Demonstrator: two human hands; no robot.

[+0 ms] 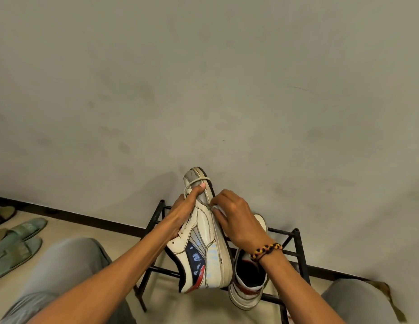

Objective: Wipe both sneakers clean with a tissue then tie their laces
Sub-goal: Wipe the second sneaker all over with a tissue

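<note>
Hidden from us: the second sneaker (248, 279), half covered by the right wrist, and the tissue (216, 210), a white scrap barely showing under the right fingers. Held sneaker (203, 242): on its side, toe at 12 o'clock, gripped by our left hand (182, 213) from 9 o'clock, thumb hooking the lace (194, 182). Our right hand (236, 218), at 3 o'clock, pinches the tissue against the sole edge. Black rack (295, 251): carries the second sneaker, opening up. Green slippers (19, 244) on the floor at 9 o'clock.
</note>
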